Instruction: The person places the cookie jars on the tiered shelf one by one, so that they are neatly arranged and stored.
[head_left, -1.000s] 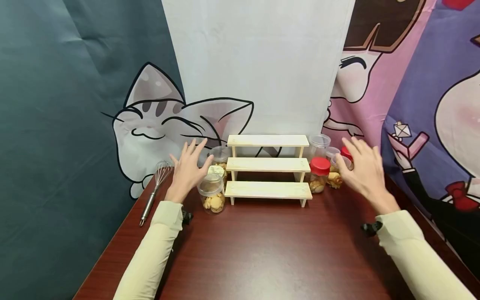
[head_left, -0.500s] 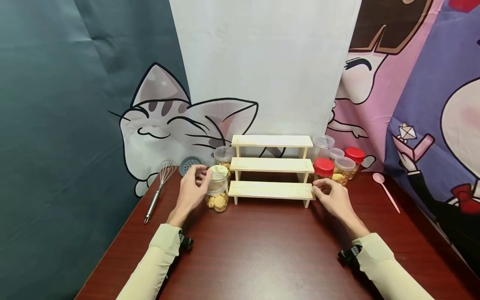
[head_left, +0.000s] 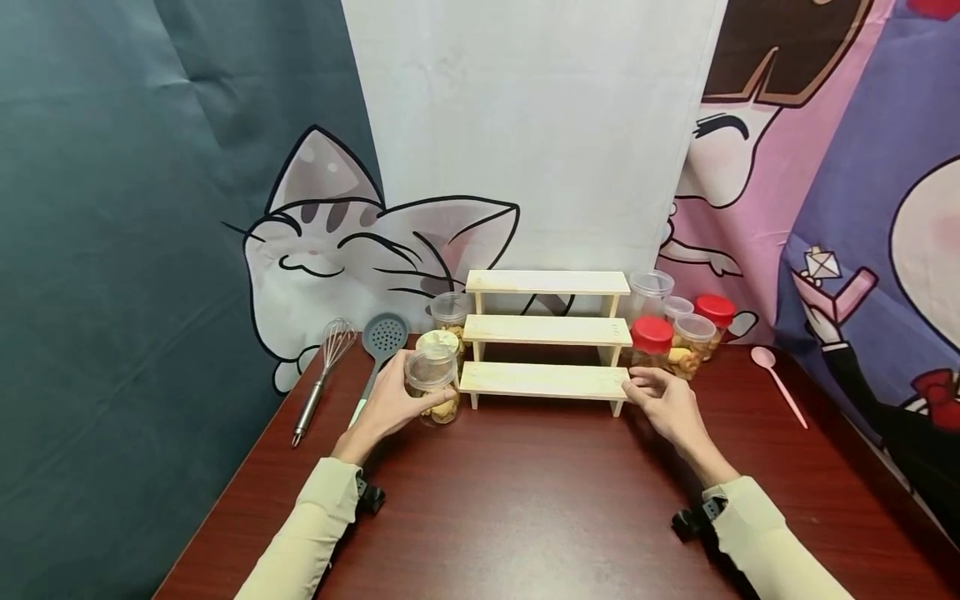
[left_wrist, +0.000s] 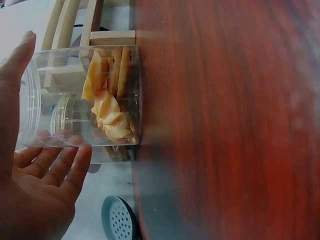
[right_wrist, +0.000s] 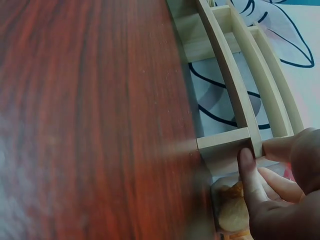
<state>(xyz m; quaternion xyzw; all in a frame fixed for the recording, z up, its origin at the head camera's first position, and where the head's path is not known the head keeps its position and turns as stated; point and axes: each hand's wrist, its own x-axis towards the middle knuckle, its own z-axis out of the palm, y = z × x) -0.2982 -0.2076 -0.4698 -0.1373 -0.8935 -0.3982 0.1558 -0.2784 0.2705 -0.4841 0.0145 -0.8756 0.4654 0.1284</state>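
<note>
My left hand [head_left: 390, 398] spans a clear jar of cookies [left_wrist: 110, 95] at the left end of the stepped wooden stand [head_left: 546, 379]. The thumb lies across the near side and the fingers along the left side, close under the clear lid [head_left: 431, 367]. The jar stands upright on the table. At the stand's other end, my right hand [head_left: 663, 404] pinches the right end of the lowest step, with the thumb [right_wrist: 247, 165] on its underside. A red-lidded jar [head_left: 651, 335] stands right behind this hand, partly hidden by it.
Behind the left jar are a jar with a cream lid [head_left: 438, 340] and another clear jar [head_left: 452, 308]. A whisk [head_left: 321, 379] and a grey slotted turner [head_left: 385, 336] lie at left. More jars [head_left: 692, 340] crowd the right, near a pink spoon [head_left: 778, 385].
Both hands have come down from above the table. The right took hold of the stand's lowest step; the left moved down around the front jar. The view has shifted slightly.
</note>
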